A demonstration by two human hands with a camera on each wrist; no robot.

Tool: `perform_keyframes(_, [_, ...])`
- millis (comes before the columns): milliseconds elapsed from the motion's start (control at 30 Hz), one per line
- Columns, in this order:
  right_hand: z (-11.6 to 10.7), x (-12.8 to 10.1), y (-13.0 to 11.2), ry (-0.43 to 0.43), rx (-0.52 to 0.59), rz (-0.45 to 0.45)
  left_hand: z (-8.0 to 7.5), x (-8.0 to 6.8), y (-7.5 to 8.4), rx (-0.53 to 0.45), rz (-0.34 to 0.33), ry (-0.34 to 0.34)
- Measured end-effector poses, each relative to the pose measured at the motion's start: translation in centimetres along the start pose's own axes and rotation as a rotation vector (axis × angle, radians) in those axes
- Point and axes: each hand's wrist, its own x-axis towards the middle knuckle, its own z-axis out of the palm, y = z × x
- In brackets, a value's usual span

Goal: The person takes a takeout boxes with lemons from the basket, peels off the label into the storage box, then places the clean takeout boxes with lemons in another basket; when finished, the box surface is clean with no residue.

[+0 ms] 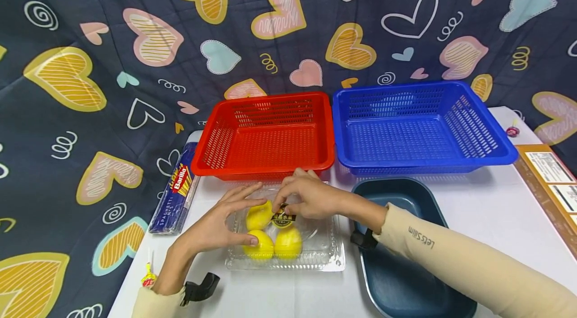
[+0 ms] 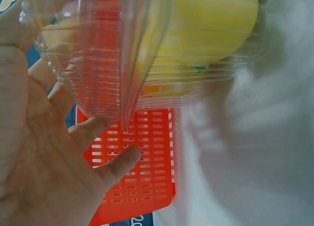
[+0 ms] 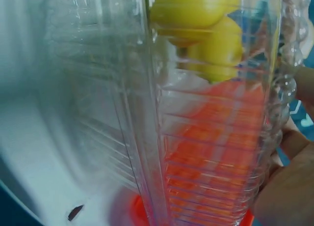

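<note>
A clear plastic clamshell box [image 1: 332, 250] lies closed on the white table, with round yellow fruits [image 1: 288, 244] inside and a black-and-gold label [image 1: 283, 219] on its lid. My left hand [image 1: 221, 223] spreads over the box's left side, thumb and fingers apart, fingertips at the lid. In the left wrist view its palm [image 2: 54, 152] faces the ridged box wall. From the right, my right hand [image 1: 308, 195] reaches over the lid with bent fingers, its thumb and index fingertips right at the label. I cannot tell whether they pinch the label's edge.
Behind the box stand a red basket [image 1: 270, 170] and a blue basket [image 1: 423, 164], side by side. A dark teal tray [image 1: 419, 288] lies under the right forearm. A blue spaghetti pack [image 1: 173, 203] is at the left, lollipops [image 1: 149, 277] near the edges, a brown box [image 1: 545, 183] far right.
</note>
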Motion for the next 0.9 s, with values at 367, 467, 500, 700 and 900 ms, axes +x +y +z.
perform_keyframes(367, [0.15, 0.04, -0.41, 0.017, 0.005, 0.031, 0.02, 0.07, -0.05, -0.001, -0.007, 0.002])
perform_keyframes(467, [0.09, 0.05, -0.44, 0.024, 0.014, 0.020, 0.02, 0.09, -0.12, -0.001, 0.000, 0.008])
perform_keyframes(500, [0.04, 0.04, -0.45, 0.028, 0.017, 0.015, 0.00, 0.10, -0.15, 0.003, 0.004, 0.011])
perform_keyframes(700, [-0.18, 0.09, -0.28, 0.060, 0.040, -0.053, -0.10, 0.12, -0.25, 0.013, 0.017, 0.028])
perform_keyframes(900, [-0.18, 0.08, -0.09, 0.051, 0.086, -0.053, -0.08, 0.27, -0.35, 0.006, 0.027, 0.022])
